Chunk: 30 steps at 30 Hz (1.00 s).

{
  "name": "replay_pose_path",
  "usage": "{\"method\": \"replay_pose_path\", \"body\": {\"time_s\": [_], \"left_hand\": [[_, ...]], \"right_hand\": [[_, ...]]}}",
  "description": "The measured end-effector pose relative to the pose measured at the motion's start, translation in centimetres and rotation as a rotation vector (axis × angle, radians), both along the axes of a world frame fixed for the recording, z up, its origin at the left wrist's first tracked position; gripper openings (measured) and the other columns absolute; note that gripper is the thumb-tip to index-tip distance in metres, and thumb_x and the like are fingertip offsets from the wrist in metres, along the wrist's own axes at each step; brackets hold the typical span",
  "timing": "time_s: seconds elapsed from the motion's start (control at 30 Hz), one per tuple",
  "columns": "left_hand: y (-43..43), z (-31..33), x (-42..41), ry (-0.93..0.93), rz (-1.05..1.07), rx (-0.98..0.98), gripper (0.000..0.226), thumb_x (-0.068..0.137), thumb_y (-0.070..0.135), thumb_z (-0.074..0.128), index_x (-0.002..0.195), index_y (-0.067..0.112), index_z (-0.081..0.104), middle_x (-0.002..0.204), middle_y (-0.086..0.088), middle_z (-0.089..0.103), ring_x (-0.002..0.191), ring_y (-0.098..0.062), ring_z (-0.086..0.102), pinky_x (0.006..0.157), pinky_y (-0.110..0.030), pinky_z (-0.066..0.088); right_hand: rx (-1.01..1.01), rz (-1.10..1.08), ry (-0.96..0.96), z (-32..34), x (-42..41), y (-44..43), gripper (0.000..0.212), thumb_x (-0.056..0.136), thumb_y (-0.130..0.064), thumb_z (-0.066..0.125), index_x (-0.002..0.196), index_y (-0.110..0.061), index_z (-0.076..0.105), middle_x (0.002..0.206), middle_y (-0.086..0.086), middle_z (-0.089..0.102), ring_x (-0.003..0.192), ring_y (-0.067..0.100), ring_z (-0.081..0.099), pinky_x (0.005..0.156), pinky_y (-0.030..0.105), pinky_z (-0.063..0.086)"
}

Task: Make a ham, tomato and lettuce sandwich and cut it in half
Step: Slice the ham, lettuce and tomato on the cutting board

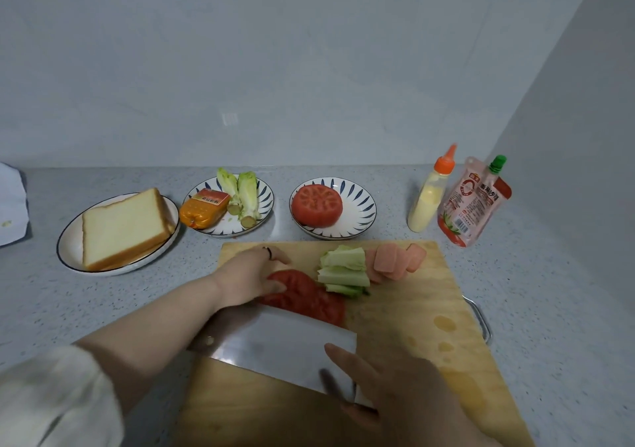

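On the cutting board our left grip held the sliced tomato beside the cleaver; our right grip seemed clenched round its blurred handle.

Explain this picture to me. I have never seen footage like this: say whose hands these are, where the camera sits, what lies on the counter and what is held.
No machine here: a person works with bare hands, and one camera worn on the head looks forward and down, so you see the arms from the wearer's side. The left hand holds the cut tomato on the wooden cutting board. The right hand grips a cleaver, its broad blade beside that tomato. Also on the board are lettuce pieces and ham slices. Behind it on the counter stand a plate of bread, a plate with a ham packet and lettuce stalks, a plate with a tomato half, a squeeze bottle and a sauce pouch.
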State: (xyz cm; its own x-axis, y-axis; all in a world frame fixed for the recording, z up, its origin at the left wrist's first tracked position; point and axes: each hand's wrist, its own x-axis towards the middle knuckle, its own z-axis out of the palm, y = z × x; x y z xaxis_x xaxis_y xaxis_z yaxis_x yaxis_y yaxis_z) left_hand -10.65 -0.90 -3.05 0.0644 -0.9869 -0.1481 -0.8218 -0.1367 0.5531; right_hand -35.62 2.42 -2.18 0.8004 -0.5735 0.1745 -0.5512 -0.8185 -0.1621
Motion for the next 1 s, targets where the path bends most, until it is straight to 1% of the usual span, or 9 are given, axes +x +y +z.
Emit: {"method": "replay_pose_path", "body": {"time_s": [0.1,0.17,0.23,0.3,0.43,0.5,0.6,0.73,1.0], "left_hand": [[0.0,1.2,0.3,0.063,0.132,-0.143,0.025,0.083,0.021,0.063,0.107,0.017,0.060,0.117,-0.002,0.058,0.106,-0.014,0.052,0.086,-0.018,0.036],[-0.1,1.9,0.1,0.104,0.181,-0.210,0.019,0.085,0.020,0.060,0.103,0.016,0.062,0.109,0.000,0.060,0.100,-0.011,0.051,0.084,-0.018,0.035],[-0.1,2.2,-0.4,0.157,0.233,-0.248,0.017,0.085,0.018,0.060,0.101,0.013,0.063,0.104,0.000,0.060,0.099,-0.014,0.052,0.088,-0.023,0.037],[-0.1,2.2,-1.5,0.188,0.277,-0.268,0.015,0.085,0.016,0.060,0.099,0.013,0.063,0.099,0.001,0.060,0.096,-0.014,0.053,0.087,-0.025,0.039],[0.3,1.2,-4.2,0.266,0.319,-0.294,0.010,0.084,0.012,0.061,0.093,0.015,0.063,0.090,0.003,0.061,0.083,-0.009,0.054,0.075,-0.014,0.036],[0.6,0.7,-5.3,0.301,0.305,-0.292,0.009,0.084,0.009,0.060,0.092,0.012,0.063,0.086,0.003,0.060,0.074,-0.001,0.053,0.062,-0.002,0.035],[0.8,0.1,-6.4,0.335,0.298,-0.271,0.009,0.084,0.007,0.060,0.091,0.011,0.064,0.079,0.007,0.058,0.071,0.007,0.049,0.059,0.005,0.035],[1.1,-0.2,-6.6,0.356,0.307,-0.259,0.009,0.085,0.008,0.059,0.089,0.014,0.064,0.078,0.008,0.059,0.073,0.003,0.051,0.060,0.003,0.037],[1.2,-0.5,-5.9,0.373,0.354,-0.227,0.011,0.085,0.009,0.059,0.091,0.016,0.065,0.086,0.001,0.064,0.078,-0.007,0.056,0.065,-0.012,0.038]], "right_hand": [[0.196,-0.143,0.065,0.5,-2.9,-0.3,0.051,0.091,-0.050,0.027,0.140,-0.035,0.023,0.125,-0.003,0.058,0.108,0.012,0.059,0.083,0.020,0.046],[0.394,-0.333,0.065,0.1,-5.6,0.1,0.063,0.089,-0.055,0.031,0.141,-0.043,-0.002,0.135,-0.010,0.045,0.118,0.012,0.049,0.093,0.025,0.040],[0.300,-0.486,0.066,-0.5,-6.9,0.2,0.069,0.084,-0.060,0.042,0.142,-0.039,0.012,0.116,-0.011,0.060,0.098,0.004,0.059,0.080,0.018,0.045],[0.104,-0.698,0.113,-0.2,-7.2,-0.1,0.077,0.071,-0.067,0.054,0.138,-0.038,0.029,0.072,-0.015,0.063,0.053,-0.007,0.053,0.051,0.007,0.037],[0.139,-1.002,0.191,-1.9,-7.8,0.7,0.073,0.085,-0.058,0.030,0.142,-0.029,-0.006,0.053,-0.012,0.037,0.040,0.002,0.030,0.039,0.013,0.025],[0.153,-1.014,0.193,-2.9,-8.5,0.7,0.071,0.087,-0.052,0.032,0.143,-0.028,-0.006,0.061,-0.016,0.044,0.044,0.001,0.034,0.040,0.014,0.026],[0.185,-1.001,0.141,-4.1,-8.7,0.1,0.074,0.089,-0.047,0.034,0.144,-0.024,-0.011,0.101,-0.016,0.059,0.064,0.004,0.049,0.049,0.017,0.032],[0.295,-1.005,0.075,-4.3,-8.4,-1.2,0.069,0.093,-0.039,0.034,0.143,-0.023,-0.011,0.135,-0.009,0.045,0.107,0.010,0.052,0.074,0.022,0.043],[0.273,-0.950,0.112,-4.3,-6.9,-3.0,0.059,0.097,-0.033,0.028,0.144,-0.018,-0.005,0.143,-0.004,0.032,0.123,0.014,0.038,0.090,0.020,0.038]]}}
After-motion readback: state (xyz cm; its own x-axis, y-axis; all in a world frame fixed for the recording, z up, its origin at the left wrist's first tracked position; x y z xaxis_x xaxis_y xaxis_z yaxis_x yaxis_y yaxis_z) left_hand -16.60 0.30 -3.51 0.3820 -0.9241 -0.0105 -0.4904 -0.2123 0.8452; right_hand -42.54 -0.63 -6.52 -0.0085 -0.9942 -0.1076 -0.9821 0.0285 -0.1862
